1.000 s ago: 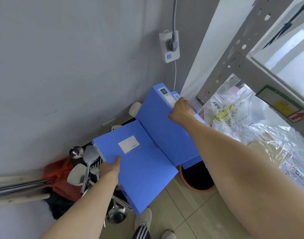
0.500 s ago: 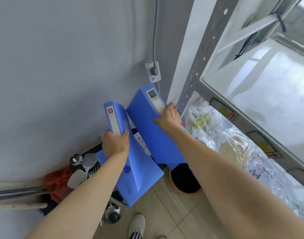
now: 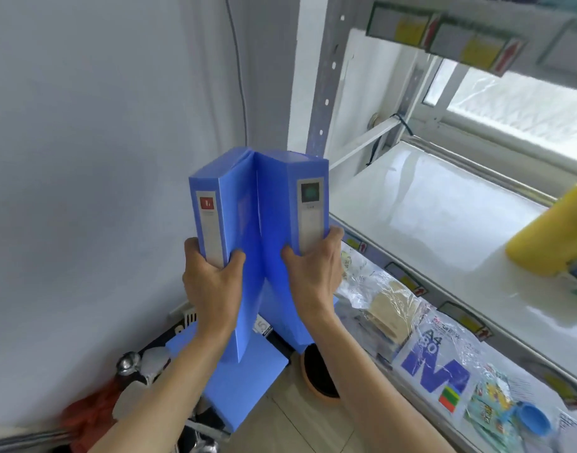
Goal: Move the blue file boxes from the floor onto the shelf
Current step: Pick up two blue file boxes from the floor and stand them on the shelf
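I hold two blue file boxes upright and side by side in front of me, their spines facing me. My left hand (image 3: pixel 212 282) grips the bottom of the left file box (image 3: pixel 215 204), which has a red label. My right hand (image 3: pixel 313 273) grips the right file box (image 3: pixel 290 197), which has a dark green label. The two boxes touch along their far edges. They are just left of the white shelf board (image 3: pixel 444 217), at about its height. Another blue file box (image 3: pixel 238 387) lies below on the floor pile.
A grey perforated shelf post (image 3: pixel 323 93) rises right behind the boxes. A yellow container (image 3: pixel 552 230) stands on the shelf board at the right. The lower shelf holds a wrapped A4 paper pack (image 3: pixel 434 364) and plastic bags. Ladles and a black bowl (image 3: pixel 320 374) lie on the floor.
Both hands have lifted their boxes from near the floor up to shelf height and turned them upright, spines toward me, bringing them together.
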